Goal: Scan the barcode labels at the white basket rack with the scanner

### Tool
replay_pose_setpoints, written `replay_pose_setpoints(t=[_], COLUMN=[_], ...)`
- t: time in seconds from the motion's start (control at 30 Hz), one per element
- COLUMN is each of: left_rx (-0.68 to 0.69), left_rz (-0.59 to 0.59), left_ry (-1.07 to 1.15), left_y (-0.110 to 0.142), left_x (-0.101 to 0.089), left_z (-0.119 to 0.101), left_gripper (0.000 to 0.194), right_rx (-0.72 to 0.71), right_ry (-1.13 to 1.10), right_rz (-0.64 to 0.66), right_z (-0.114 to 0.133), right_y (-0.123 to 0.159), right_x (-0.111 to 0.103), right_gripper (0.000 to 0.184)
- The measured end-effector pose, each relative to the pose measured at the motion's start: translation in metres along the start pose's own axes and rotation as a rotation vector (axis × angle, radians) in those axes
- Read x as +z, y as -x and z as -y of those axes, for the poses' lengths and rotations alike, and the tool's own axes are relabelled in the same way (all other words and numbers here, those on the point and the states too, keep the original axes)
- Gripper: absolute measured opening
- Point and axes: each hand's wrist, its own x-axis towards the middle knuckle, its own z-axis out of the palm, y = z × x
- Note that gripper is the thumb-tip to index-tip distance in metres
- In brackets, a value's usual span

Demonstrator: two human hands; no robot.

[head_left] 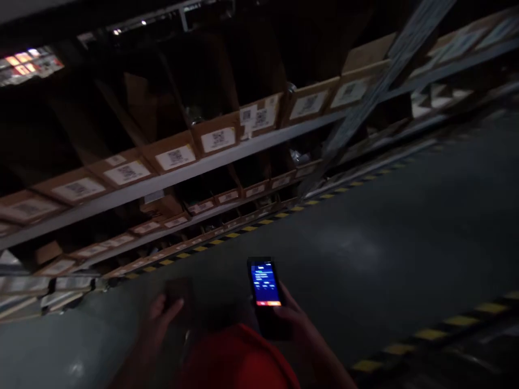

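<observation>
Dim aisle, tilted view. Right hand (pixel 294 319) wraps around the lower body of a black handheld scanner with a lit blue screen (pixel 265 289), fingers curled behind it, the screen facing up toward the camera. The device sits near the bottom centre of the scene, above the grey concrete floor (pixel 397 232).

Left hand (pixel 160 319) is at near left, fingers partly extended with the thumb apart. A dark flat shape (pixel 178 294) sits at its fingertips; too dark to tell what it is or whether the hand grips it.

A red rounded garment or fabric (pixel 239 359) fills the bottom edge between the two forearms.

Far left and across the middle: long grey metal shelving (pixel 227 156) in several tiers, carrying rows of brown cardboard bins with white barcode labels (pixel 218 138). A yellow-and-black hazard stripe (pixel 259 222) runs along the floor at the foot of the shelving; a second such stripe (pixel 454 319) lies at near right.
</observation>
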Motion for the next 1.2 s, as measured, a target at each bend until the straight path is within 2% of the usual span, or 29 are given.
replay_pose_setpoints(t=[0.03,0.1,0.2,0.27,0.37,0.43,0.5,0.6,0.67,0.8,0.9,0.97,1.03,1.1,1.2], left_rx=[0.02,0.017,-0.031,-0.046,-0.05,-0.058,-0.063,-0.032,0.009,0.073,0.107,0.13,0.147,0.16,0.169], left_rz=[-0.092,-0.188,-0.306,-0.387,-0.497,-0.555,-0.599,-0.622,-0.605,-0.528,-0.535,-0.602,-0.708,-0.831,-0.966], left_ry=[-0.052,-0.065,0.088,0.217,0.472,0.623,0.683,0.74,0.802,0.895,0.932,0.953,0.985,1.036,1.136], left_y=[0.007,0.023,0.053,0.072,0.094,0.104,0.108,0.102,0.086,0.038,0.007,-0.004,-0.006,-0.002,0.008], left_x=[-0.029,-0.083,-0.146,-0.173,-0.207,-0.23,-0.254,-0.285,-0.302,-0.343,-0.392,-0.432,-0.474,-0.511,-0.556], left_z=[0.01,0.034,0.08,0.107,0.134,0.143,0.148,0.154,0.154,0.144,0.131,0.125,0.128,0.138,0.159], left_gripper=[0.054,0.052,0.042,0.043,0.048,0.054,0.055,0.051,0.046,0.044,0.045,0.044,0.044,0.046,0.048], right_rx=[-0.011,0.007,0.092,0.161,0.299,0.395,0.495,0.663,0.714,0.754,0.927,1.047,1.095,1.093,1.093], right_ry=[-0.017,-0.032,0.02,0.074,0.131,0.159,0.195,0.331,0.454,0.657,0.667,0.64,0.638,0.637,0.629], right_rz=[0.051,0.183,0.407,0.551,0.676,0.685,0.655,0.616,0.624,0.725,0.856,0.924,0.986,1.07,1.148], right_z=[-0.008,-0.027,-0.065,-0.097,-0.153,-0.189,-0.218,-0.242,-0.251,-0.278,-0.319,-0.354,-0.391,-0.428,-0.482], right_y=[-0.005,-0.015,-0.028,-0.031,-0.023,-0.007,0.011,0.03,0.029,-0.004,-0.033,-0.045,-0.048,-0.043,-0.028], right_x=[0.023,0.072,0.146,0.195,0.26,0.295,0.323,0.358,0.384,0.447,0.5,0.539,0.582,0.624,0.681], right_gripper=[0.094,0.088,0.082,0.081,0.08,0.077,0.075,0.07,0.067,0.07,0.062,0.06,0.063,0.069,0.076])
